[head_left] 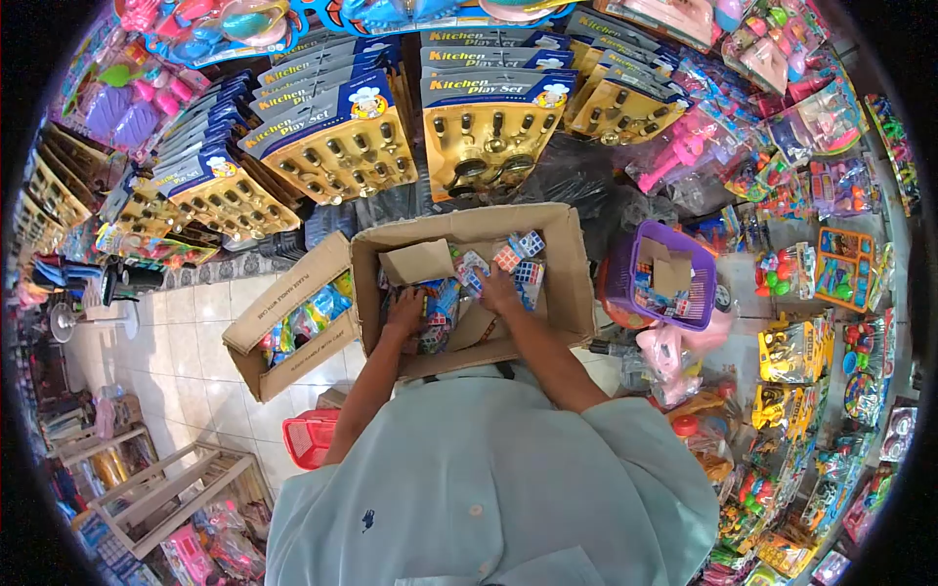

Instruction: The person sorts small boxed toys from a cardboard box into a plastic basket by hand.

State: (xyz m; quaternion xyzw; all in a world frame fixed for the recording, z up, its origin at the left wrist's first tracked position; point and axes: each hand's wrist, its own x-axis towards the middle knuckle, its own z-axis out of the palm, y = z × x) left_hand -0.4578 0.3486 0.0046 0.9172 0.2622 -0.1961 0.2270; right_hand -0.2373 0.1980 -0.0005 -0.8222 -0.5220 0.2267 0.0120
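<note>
A large open cardboard box (572,283) stands in front of me with several colourful puzzle cubes inside, some in clear wrapping. My right hand (500,292) reaches into its middle, the fingers closed on a puzzle cube (473,271). To the right of that hand lie more cubes, among them an orange-and-white one (506,258) and a blue-and-white one (530,243). My left hand (405,310) is low in the left part of the box, fingers apart against wrapped cubes (440,305). A loose cardboard piece (418,262) lies above it.
A narrower carton (298,303) with colourful packets leans at the left. On the right stands a purple basket (694,256) holding cubes and cardboard. A red basket (311,437) sits on the tiled floor. Kitchen play set packs (493,127) line the back; bagged toys (791,352) fill the right.
</note>
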